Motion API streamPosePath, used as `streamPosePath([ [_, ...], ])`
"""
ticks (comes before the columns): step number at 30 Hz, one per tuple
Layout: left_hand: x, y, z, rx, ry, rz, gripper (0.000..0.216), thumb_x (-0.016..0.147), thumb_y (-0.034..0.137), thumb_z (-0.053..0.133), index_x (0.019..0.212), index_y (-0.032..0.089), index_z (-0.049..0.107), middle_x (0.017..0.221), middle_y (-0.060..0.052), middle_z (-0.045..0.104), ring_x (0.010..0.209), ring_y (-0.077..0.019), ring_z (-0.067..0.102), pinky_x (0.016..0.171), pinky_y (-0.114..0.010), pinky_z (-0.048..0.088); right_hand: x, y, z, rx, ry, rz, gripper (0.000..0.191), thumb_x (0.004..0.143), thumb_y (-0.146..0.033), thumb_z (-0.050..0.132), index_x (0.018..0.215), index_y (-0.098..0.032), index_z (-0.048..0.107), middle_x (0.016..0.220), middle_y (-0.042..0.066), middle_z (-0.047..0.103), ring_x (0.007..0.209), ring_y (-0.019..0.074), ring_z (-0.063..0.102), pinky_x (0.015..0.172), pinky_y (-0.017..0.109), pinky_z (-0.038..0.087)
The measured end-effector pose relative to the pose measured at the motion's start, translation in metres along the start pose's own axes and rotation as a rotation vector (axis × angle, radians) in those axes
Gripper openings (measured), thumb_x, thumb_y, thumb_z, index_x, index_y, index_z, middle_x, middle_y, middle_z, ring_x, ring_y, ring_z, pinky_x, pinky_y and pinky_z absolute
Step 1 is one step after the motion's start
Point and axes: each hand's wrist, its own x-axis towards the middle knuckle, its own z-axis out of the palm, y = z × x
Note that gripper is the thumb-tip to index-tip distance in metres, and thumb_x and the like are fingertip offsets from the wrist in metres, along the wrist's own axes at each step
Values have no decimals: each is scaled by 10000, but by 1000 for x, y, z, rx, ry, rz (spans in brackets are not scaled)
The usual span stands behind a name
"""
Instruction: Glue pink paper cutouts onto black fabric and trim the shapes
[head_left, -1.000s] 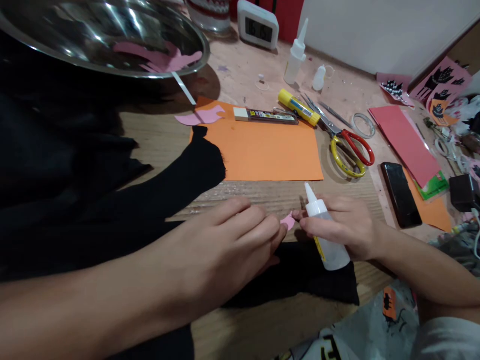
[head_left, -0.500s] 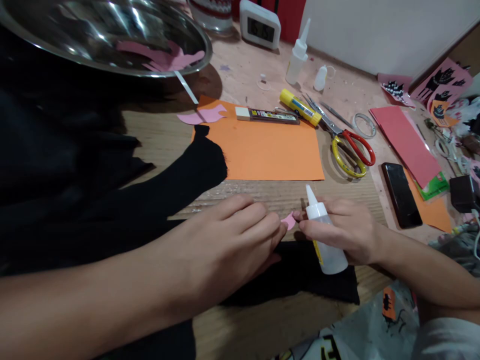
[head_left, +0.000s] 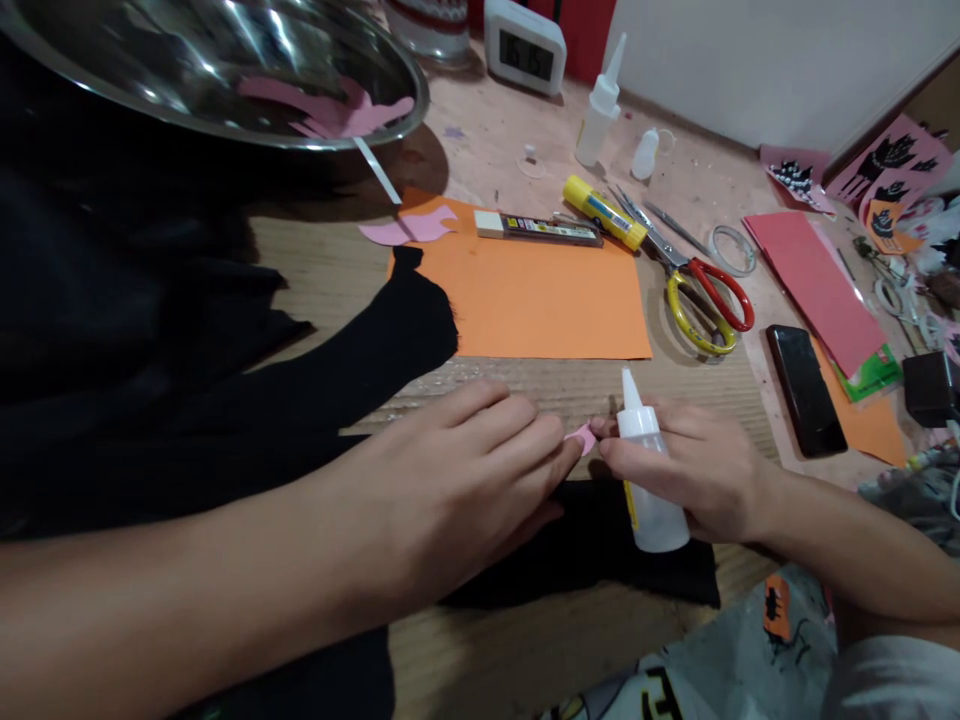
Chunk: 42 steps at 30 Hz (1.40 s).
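Hands: the left hand (head_left: 480,465) is pinched on the left end of the pink scrap (head_left: 585,438); the glue bottle (head_left: 655,500) is gripped in the right hand (head_left: 701,460), by which the scrap's other end seems touched.
Pink scrap: held between the hands; black cloth (head_left: 555,560) is seen below, toward 6 o'clock.
Glue bottle: tilted slightly, nozzle toward 11 o'clock; whether it is capped cannot be told. If it were squeezed by a tightened grip, glue could be dripped onto scrap or cloth.
Tearing: the small paper could be creased or torn if pulled both ways.
Counted, from the scrap: one orange sheet (head_left: 551,310), one glue stick (head_left: 604,213) and one standing bottle (head_left: 598,125) at 12 o'clock; one pair of scissors (head_left: 697,290) at 1; one phone (head_left: 806,390) at 3; one bowl (head_left: 187,95) at 10 to 11.
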Motion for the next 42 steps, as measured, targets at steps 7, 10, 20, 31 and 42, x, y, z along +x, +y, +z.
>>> streamPosePath([
  [7,3,-1,-1,-24,-18,-16,246,1003,206,535,1118,107,729,885,-53,732,791,-234,632,758,-392,481,0,2,-2,21,-17,-12,332,1064,-227,458,1342,-114,602,1145,180,790,1025,315,738,808,420,610],
  [10,4,0,-1,-26,-10,-22,238,1012,193,532,1115,101,726,886,-50,732,787,-221,639,756,-377,488,1,2,-3,-3,-59,15,341,1075,-247,439,1355,-132,597,1152,176,787,1001,311,737,781,425,609],
  [20,5,1,-5,26,-2,-41,323,1058,193,410,1056,152,731,850,-13,713,772,-191,639,787,-341,528,2,2,2,25,33,-3,308,1056,-208,451,1330,-142,574,1075,143,799,1025,308,746,827,415,622],
  [31,5,-1,0,34,12,-2,271,1008,199,463,987,166,732,842,-25,728,761,-202,666,759,-354,551,2,-1,2,-3,62,-12,334,1053,-178,426,1344,-153,589,1072,136,798,1048,293,745,881,408,619],
  [42,5,-1,1,14,6,-2,307,1022,201,440,1005,145,741,845,-52,736,770,-241,644,764,-403,510,-3,3,5,60,79,-44,376,1047,-191,481,1406,-145,583,1246,174,771,1208,299,705,976,425,600],
])
